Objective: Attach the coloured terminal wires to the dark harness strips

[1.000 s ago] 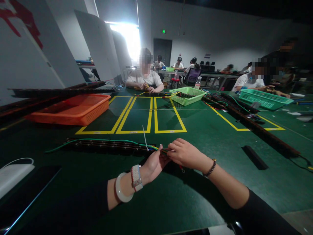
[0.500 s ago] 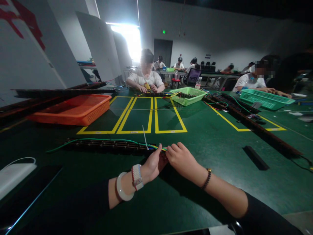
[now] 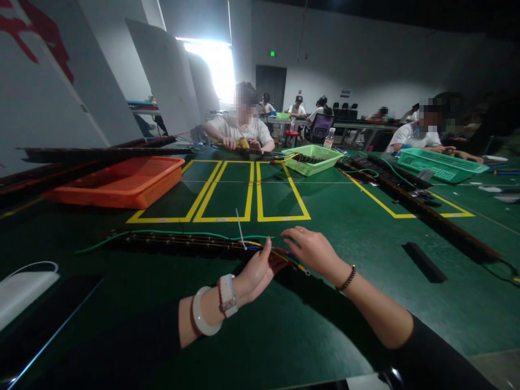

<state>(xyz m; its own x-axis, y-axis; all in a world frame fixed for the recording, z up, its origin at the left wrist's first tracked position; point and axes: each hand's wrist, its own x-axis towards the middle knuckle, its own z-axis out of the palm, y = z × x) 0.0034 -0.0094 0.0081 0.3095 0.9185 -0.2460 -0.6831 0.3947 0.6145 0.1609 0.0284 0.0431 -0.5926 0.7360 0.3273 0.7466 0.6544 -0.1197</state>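
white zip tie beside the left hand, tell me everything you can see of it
The white zip tie is thin, plastic by its look. It stands up from the black strip, its top leaning left, its thicker lower end by the wires, just left of the left hand, apparently untouched. Whether it loops the wires is unclear.

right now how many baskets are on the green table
3: an orange basket at left, a light green basket right of centre, a teal basket farther right. More may be hidden.
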